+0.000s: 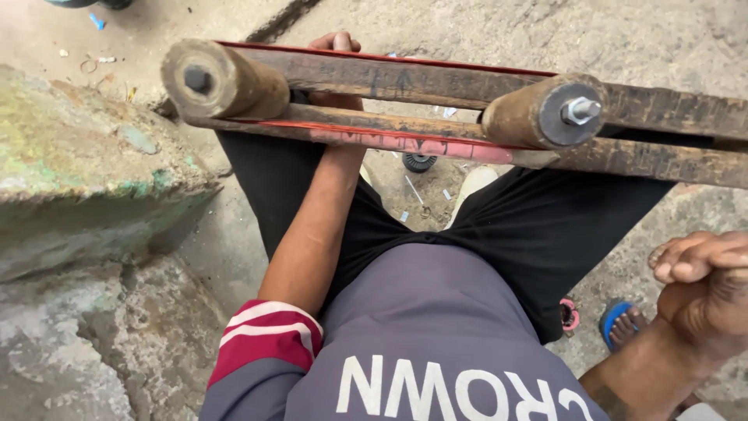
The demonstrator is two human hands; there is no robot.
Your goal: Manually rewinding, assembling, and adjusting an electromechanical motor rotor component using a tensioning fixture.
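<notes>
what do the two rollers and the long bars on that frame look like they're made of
The rollers look like turned wood, dull brown and dusty, with a worn grain; the right one carries a grey metal washer and threaded bolt. The bars also look like wood, dark and grimy, with red paint along the edges. The left hand grips them.
</notes>
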